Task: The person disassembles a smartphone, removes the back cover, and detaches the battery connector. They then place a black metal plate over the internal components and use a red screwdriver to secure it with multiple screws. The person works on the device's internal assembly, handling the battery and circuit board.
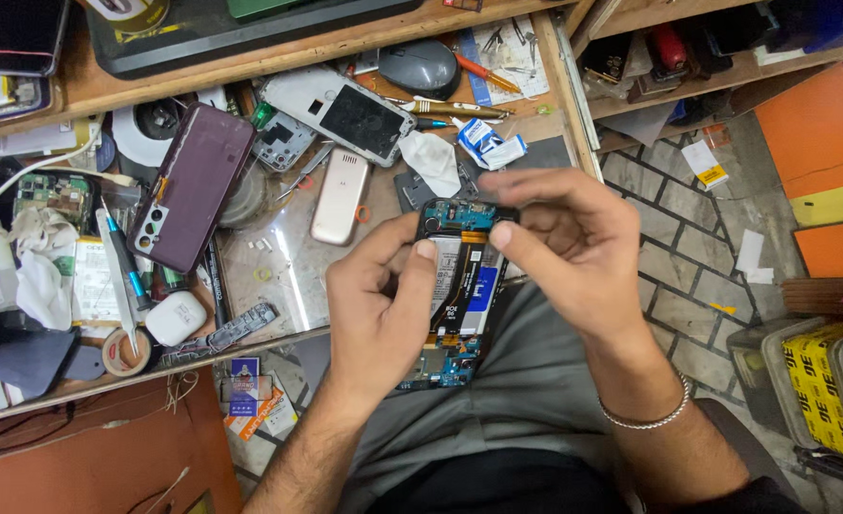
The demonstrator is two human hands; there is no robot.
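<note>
Left hand [378, 309] cradles the opened phone [457, 290] steady over the lap while right hand [574, 249] pinches its top edge, fingers closed

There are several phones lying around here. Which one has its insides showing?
The one held in both hands, left hand and right hand: the opened phone shows circuit boards and battery. The maroon phone and pinkish phone on the bench are closed.

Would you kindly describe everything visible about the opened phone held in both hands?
The opened phone has its back cover off, baring blue-green circuit boards at top and bottom, a dark battery and a flat ribbon cable. It stands roughly upright above the lap, beside the workbench edge. The left hand grips its left side, thumb on the middle; the right hand pinches its top.
</note>
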